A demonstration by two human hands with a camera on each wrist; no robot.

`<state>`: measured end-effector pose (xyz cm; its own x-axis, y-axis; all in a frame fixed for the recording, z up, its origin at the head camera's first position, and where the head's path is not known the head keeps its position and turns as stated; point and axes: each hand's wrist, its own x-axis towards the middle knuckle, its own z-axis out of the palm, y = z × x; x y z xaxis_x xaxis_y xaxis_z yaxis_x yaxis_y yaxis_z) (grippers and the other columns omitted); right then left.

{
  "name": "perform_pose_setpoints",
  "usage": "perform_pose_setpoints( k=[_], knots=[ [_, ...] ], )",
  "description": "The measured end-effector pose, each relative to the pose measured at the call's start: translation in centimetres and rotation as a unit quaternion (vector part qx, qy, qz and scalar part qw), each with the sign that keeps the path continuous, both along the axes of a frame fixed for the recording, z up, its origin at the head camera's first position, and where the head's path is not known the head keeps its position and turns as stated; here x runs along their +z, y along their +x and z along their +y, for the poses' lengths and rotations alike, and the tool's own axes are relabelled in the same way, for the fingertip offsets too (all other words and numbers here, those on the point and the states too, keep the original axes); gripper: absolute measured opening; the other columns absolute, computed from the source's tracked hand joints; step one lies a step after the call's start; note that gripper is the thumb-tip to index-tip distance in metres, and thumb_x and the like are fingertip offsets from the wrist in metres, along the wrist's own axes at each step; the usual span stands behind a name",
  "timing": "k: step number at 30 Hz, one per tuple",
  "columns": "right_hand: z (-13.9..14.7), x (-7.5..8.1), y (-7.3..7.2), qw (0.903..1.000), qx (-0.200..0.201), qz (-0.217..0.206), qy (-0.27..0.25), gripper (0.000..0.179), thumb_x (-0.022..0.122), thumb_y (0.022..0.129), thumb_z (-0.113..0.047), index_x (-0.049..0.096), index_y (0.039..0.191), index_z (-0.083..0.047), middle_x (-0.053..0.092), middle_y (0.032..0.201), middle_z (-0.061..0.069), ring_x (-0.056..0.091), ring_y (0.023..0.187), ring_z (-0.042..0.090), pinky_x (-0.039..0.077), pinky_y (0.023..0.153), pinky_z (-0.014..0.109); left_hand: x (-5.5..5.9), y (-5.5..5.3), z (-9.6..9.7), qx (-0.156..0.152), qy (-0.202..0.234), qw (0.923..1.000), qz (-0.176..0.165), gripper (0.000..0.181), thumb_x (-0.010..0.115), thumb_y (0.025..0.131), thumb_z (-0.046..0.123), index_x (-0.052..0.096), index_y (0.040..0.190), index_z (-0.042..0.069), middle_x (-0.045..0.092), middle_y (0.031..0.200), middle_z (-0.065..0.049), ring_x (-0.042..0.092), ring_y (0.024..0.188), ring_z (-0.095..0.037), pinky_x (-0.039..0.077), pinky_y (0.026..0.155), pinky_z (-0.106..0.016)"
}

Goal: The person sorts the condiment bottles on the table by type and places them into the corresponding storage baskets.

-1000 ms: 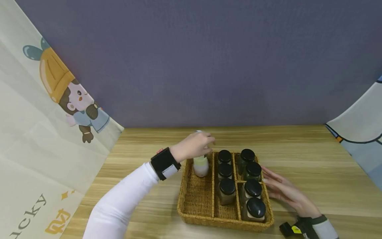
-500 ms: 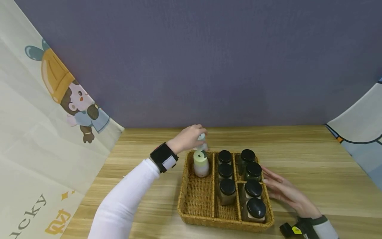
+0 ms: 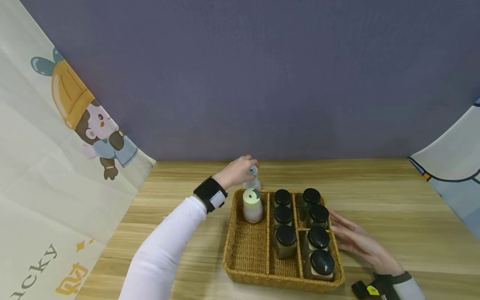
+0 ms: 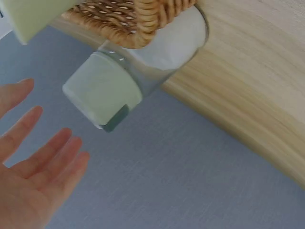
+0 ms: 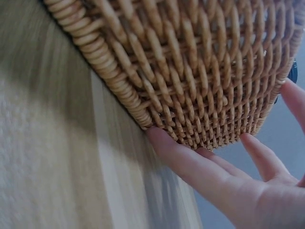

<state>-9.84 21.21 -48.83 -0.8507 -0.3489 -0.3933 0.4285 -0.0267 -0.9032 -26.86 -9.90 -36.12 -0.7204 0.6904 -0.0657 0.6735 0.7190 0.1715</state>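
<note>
In the head view my left hand [image 3: 237, 172] is beside a clear dispenser bottle [image 3: 252, 184] standing behind the wicker basket [image 3: 245, 252]. The left wrist view shows the fingers spread and apart from this bottle's pale green cap [image 4: 102, 90]; white contents show inside. Inside the basket's left compartment, at the back, stands a second bottle [image 3: 253, 210] with a yellow-green cap. My right hand [image 3: 361, 241] touches the basket's right side. Its extended fingertips rest against the woven wall [image 5: 190, 71] in the right wrist view.
Several black-lidded jars [image 3: 286, 239] fill parts of the basket's middle and right compartments. A wooden table [image 3: 180, 237] lies under everything, with a dark grey-blue panel [image 3: 262, 83] behind it. A printed cloth [image 3: 56, 187] hangs at the left.
My left hand has moved from above the yellow-green-capped bottle back and left to the bottle behind the basket, uncovering the first cap. My right hand has stayed at the basket's side.
</note>
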Motion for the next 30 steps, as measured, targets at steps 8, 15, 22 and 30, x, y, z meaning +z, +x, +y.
perform_pose_setpoints(
  k=[8,15,22,30],
  knots=[
    [0.1,-0.4,-0.1,0.9990,0.026,0.027,-0.026,0.063,0.035,0.096,-0.025,-0.006,0.141,-0.013,-0.015,0.143,0.024,0.000,0.127,0.044,0.033,0.097,0.053,-0.7,-0.5,-0.1,0.014,-0.014,0.9998,-0.007,0.035,0.060,0.084,0.018,0.054,0.116,0.007,0.052,0.112,-0.013,0.050,0.102,-0.024,0.047,0.082,-0.030],
    [0.2,-0.5,-0.2,0.9987,0.024,0.030,-0.033,0.061,0.036,0.096,-0.024,-0.004,0.142,-0.017,-0.016,0.143,0.023,-0.003,0.128,0.042,0.030,0.098,0.056,-1.1,-0.9,-0.1,0.025,-0.008,0.9994,-0.023,0.036,0.061,0.084,0.018,0.053,0.118,0.007,0.051,0.113,-0.013,0.049,0.102,-0.025,0.047,0.082,-0.031],
    [0.2,-0.7,-0.1,0.9985,0.027,0.037,-0.029,0.059,0.035,0.096,-0.024,-0.001,0.143,-0.021,-0.013,0.143,0.024,-0.001,0.128,0.041,0.032,0.098,0.054,-1.6,-1.3,-0.1,0.035,-0.006,0.9982,-0.048,0.038,0.060,0.084,0.018,0.052,0.119,0.006,0.050,0.114,-0.013,0.050,0.102,-0.024,0.047,0.082,-0.030],
    [0.2,-0.6,-0.1,0.9986,0.023,0.037,-0.029,0.059,0.036,0.096,-0.024,0.000,0.143,-0.021,-0.013,0.144,0.024,0.013,0.130,0.034,0.033,0.098,0.052,-2.2,-1.8,0.0,0.046,-0.001,0.9967,-0.066,0.040,0.060,0.084,0.018,0.050,0.121,0.006,0.050,0.115,-0.013,0.051,0.100,-0.023,0.047,0.080,-0.030]
  ],
)
